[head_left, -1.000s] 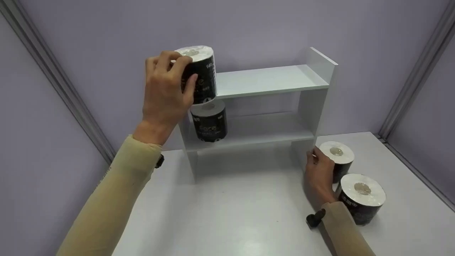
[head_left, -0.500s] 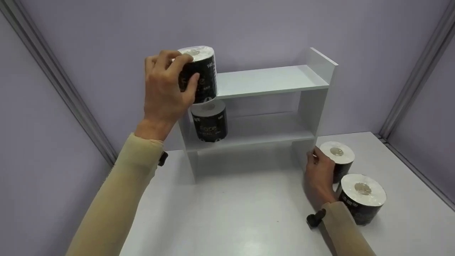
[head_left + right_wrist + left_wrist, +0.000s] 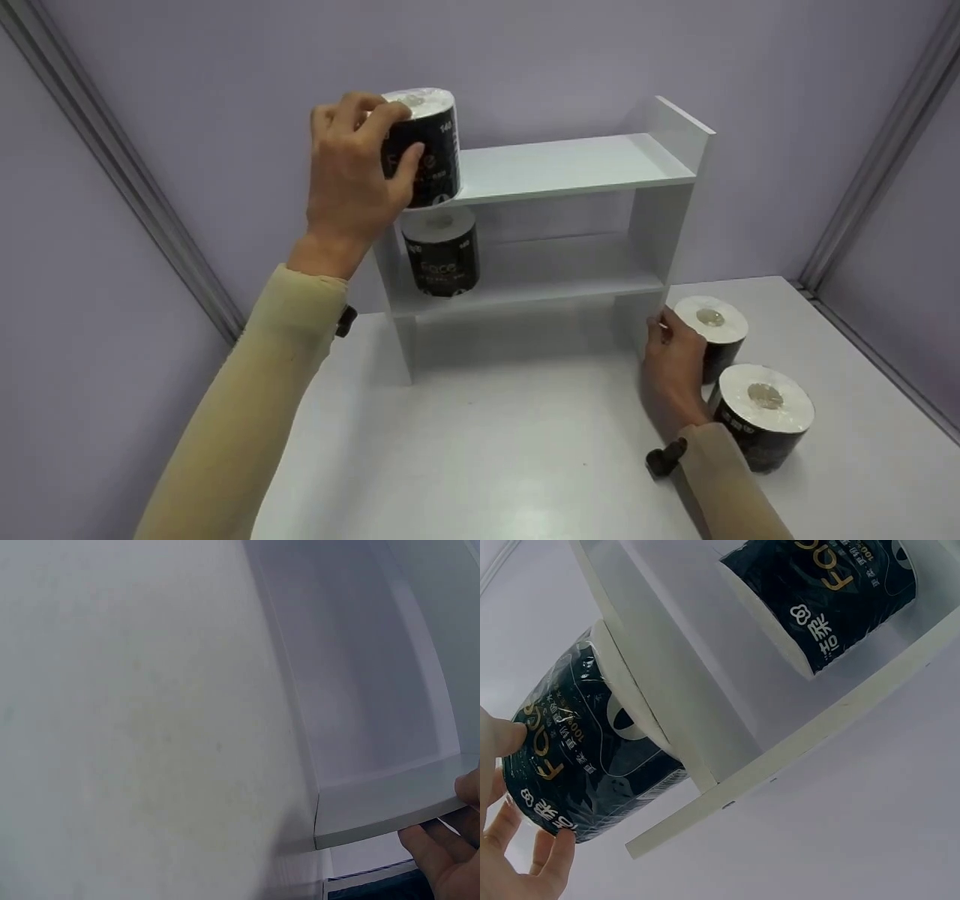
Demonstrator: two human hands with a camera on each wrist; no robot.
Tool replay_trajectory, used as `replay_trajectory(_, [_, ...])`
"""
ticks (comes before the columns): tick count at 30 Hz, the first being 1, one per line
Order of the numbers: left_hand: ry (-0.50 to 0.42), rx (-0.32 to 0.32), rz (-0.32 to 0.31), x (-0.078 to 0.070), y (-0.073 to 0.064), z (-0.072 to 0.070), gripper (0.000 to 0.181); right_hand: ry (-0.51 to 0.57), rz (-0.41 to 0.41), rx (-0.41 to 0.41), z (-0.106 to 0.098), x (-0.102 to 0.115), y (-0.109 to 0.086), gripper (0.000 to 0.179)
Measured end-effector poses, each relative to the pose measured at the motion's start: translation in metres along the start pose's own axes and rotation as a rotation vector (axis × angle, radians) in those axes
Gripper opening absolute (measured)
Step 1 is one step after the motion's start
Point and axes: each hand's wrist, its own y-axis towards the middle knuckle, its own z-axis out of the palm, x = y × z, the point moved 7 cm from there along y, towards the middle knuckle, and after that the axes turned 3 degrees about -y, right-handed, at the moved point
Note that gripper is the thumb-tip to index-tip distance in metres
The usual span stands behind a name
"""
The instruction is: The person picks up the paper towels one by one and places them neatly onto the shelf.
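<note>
My left hand (image 3: 352,169) grips a toilet paper roll (image 3: 431,169) in a dark printed wrapper, its fingers over the top rim and thumb across the front. The roll stands upright at the left end of the white shelf's (image 3: 562,166) top board; in the left wrist view its base meets that board. Directly below, a second roll (image 3: 442,259) stands on the middle board. Down at the right, my right hand (image 3: 675,367) pinches the front edge of the shelf's side panel (image 3: 390,817), thumb inside and fingers outside.
Two more toilet paper rolls stand on the white table (image 3: 487,450) right of the shelf: a rear roll (image 3: 724,352) beside my right hand and a front roll (image 3: 761,442) by the sleeve. Pale wall panels with metal corner posts (image 3: 885,142) enclose the table.
My left hand and its roll have shifted slightly up and to the right over the shelf's top board. The right hand stays on the side panel.
</note>
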Motion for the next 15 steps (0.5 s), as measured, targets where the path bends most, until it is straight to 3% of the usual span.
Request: replay_trajectory(15, [-0.015,-0.020,-0.026,0.0102,0.0030,0.0108,0.030,0.010,0.038,0.041,0.0017,-0.0035,-0.0008,0.017])
